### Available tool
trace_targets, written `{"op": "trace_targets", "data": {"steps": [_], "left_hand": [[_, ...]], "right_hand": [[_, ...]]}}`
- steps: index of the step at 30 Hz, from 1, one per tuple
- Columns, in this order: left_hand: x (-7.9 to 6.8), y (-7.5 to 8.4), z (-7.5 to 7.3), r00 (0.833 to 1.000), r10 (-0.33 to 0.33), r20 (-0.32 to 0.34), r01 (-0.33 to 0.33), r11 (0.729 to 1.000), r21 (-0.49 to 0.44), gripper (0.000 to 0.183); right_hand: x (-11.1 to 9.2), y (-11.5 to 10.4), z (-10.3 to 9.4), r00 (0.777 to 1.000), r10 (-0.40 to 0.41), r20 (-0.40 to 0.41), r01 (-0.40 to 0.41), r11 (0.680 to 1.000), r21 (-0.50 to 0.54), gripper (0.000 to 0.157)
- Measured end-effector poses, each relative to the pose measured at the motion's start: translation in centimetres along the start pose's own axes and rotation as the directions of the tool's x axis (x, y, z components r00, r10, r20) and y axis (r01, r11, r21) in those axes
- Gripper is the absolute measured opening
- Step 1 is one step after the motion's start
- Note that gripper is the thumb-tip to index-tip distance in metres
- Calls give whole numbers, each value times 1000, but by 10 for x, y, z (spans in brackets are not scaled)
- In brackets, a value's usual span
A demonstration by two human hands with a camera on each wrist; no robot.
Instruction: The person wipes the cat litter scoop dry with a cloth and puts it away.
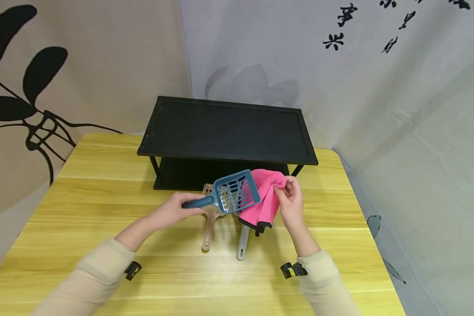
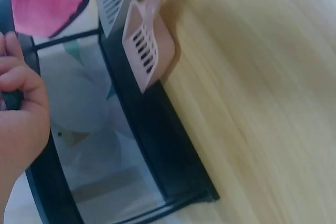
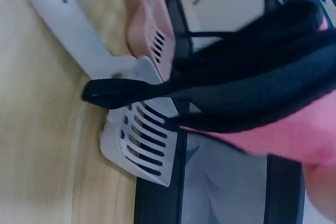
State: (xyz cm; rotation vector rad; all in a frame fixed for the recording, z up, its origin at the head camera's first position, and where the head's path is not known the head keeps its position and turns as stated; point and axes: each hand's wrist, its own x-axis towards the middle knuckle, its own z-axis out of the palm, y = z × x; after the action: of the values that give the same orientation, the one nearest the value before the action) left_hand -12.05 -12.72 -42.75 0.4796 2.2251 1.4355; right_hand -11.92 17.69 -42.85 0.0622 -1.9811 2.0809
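A hand holds the blue scoop (image 1: 214,200), the other hand holds the cloth (image 1: 266,193)

The blue scoop is in the air above the table (image 1: 174,272), in front of the shelf (image 1: 229,131). Its long axis lies almost across the head view: the handle goes to the left, and the slotted basket points to the right and slightly up, towards the cloth. The left hand (image 1: 185,205) has its fingers curled around the handle, so this grip is narrow.

The right hand (image 1: 292,202) pinches the pink, black-edged cloth between thumb and fingers. The cloth hangs down in folds behind the far end of the basket, and its pink colour is seen through the slots; whether the two are touching, I cannot tell.

Below them are two more scoops. The pink scoop (image 1: 208,224) and the grey scoop (image 1: 242,241) lie side by side, both with the handle towards the person and the basket towards the shelf. In the head view, the cloth and the blue scoop partly cover the grey one
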Motion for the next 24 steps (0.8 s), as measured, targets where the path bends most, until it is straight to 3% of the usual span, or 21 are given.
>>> {"op": "trace_targets", "data": {"steps": [3,7,11,16,18,24], "left_hand": [[-1,0,-5,998,15,53,-15,1000,10,37],[0,1,-9,994,28,103,-31,999,29,33],[1,5,-9,991,13,132,-25,995,96,31],[1,7,-7,988,-8,152,-19,985,171,27],[0,7,-8,989,-13,150,-14,983,182,27],[-1,1,-10,996,-15,83,-4,976,217,27]], "right_hand": [[5,-2,-5,991,110,80,-118,988,98,30],[6,-4,-4,952,203,228,-246,953,179,29],[6,0,2,886,209,414,-312,929,198,30],[7,5,7,790,176,588,-323,934,155,34],[7,6,7,777,170,606,-323,934,153,36],[8,6,-2,775,137,616,-338,914,223,38]]}}
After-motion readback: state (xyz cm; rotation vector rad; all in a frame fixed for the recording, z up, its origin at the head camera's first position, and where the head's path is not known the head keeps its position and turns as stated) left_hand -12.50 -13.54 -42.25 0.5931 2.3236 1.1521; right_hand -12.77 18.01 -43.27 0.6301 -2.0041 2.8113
